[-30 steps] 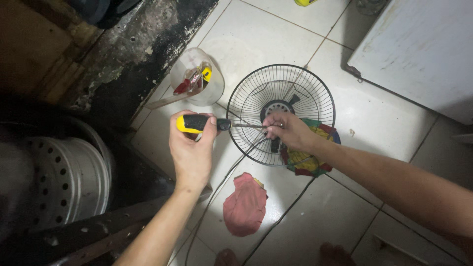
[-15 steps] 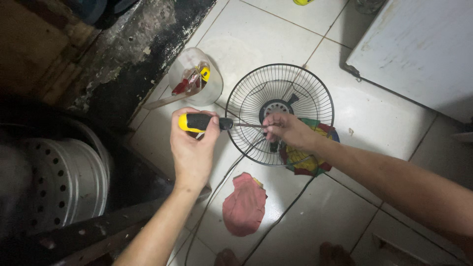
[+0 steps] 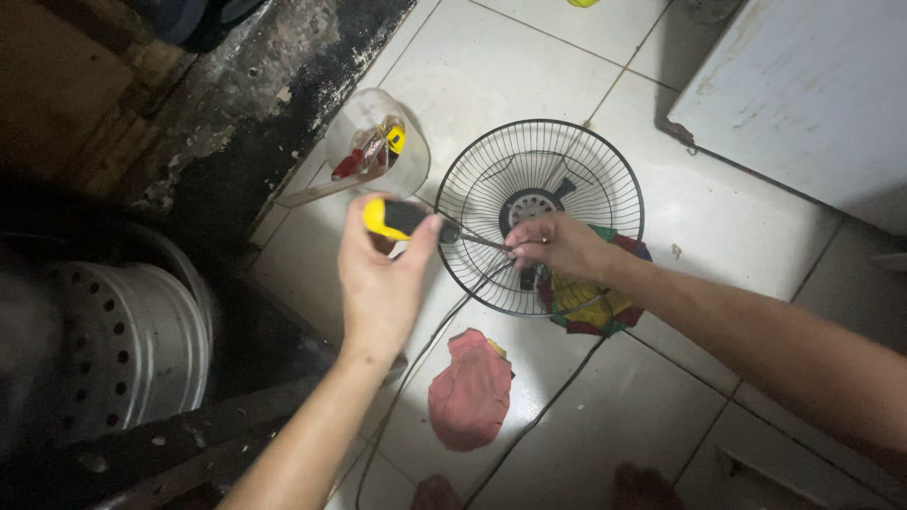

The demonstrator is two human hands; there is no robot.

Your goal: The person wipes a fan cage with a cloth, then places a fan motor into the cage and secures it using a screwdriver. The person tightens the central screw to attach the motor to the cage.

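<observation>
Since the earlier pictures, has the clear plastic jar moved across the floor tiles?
No. The clear plastic jar lies in the same spot beside the dark wall base, left of the fan guard.

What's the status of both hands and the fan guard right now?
Left hand grips yellow-handled screwdriver. Right hand steadies its tip at the fan guard hub. Red cloth lies nearby, clear.

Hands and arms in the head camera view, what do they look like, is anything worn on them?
Both the left hand and the right hand are bare, with no gloves. Both forearms are bare as far as the picture shows, with no sleeves, watch or bracelet in view. The right hand may carry a small ring on one finger, but it is too small to be sure.
</observation>
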